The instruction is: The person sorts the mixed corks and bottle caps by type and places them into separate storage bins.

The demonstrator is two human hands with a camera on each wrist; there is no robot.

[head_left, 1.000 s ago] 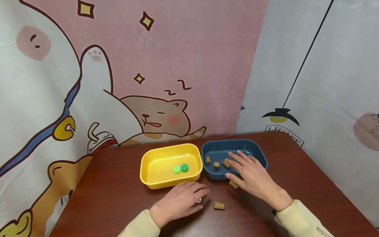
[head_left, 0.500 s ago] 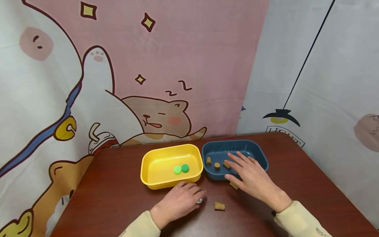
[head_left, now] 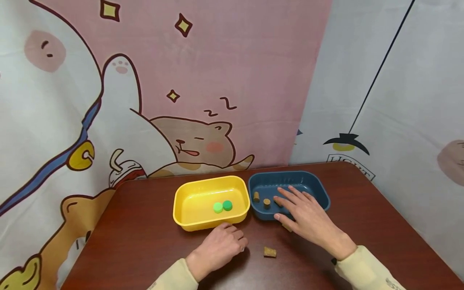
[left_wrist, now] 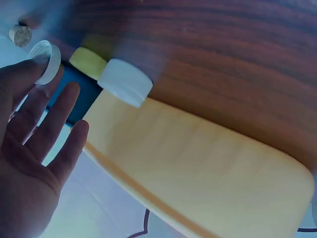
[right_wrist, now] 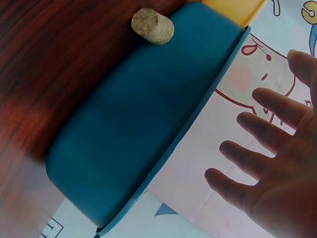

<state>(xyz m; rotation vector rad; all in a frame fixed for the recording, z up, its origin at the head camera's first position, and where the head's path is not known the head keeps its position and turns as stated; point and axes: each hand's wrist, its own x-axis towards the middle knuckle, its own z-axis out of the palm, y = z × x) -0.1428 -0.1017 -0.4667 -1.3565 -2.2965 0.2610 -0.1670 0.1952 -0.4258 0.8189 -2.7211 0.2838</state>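
- On the near half of the surface, in the head view, the left hand (head_left: 217, 251) lies knuckles-up just in front of the yellow tray (head_left: 180, 201), fingers loosely bent and closed on nothing. A white cap (head_left: 242, 249) peeps out at its fingertips. The right hand (head_left: 308, 217) lies flat and spread across the near rim of the blue tray (head_left: 320, 190), fingertips inside, close to the corks (head_left: 266, 202).
- By this view the sorting looks part done: two green caps (head_left: 222, 206) lie in the yellow tray, corks in the blue. A loose cork (head_left: 269, 252) sits between the hands, near the front edge — still outside both trays.
- In the left wrist view, the left hand (left_wrist: 29, 163) shows fairly straight fingers, one tip touching the white cap (left_wrist: 44, 62). A second white piece (left_wrist: 125, 82) lies blurred beside the yellow tray (left_wrist: 198, 163).
- In the right wrist view, the right hand (right_wrist: 277, 163) is splayed and holds nothing; another cork (right_wrist: 152, 26) lies on the surface against the blue tray (right_wrist: 138, 134) — outside it.
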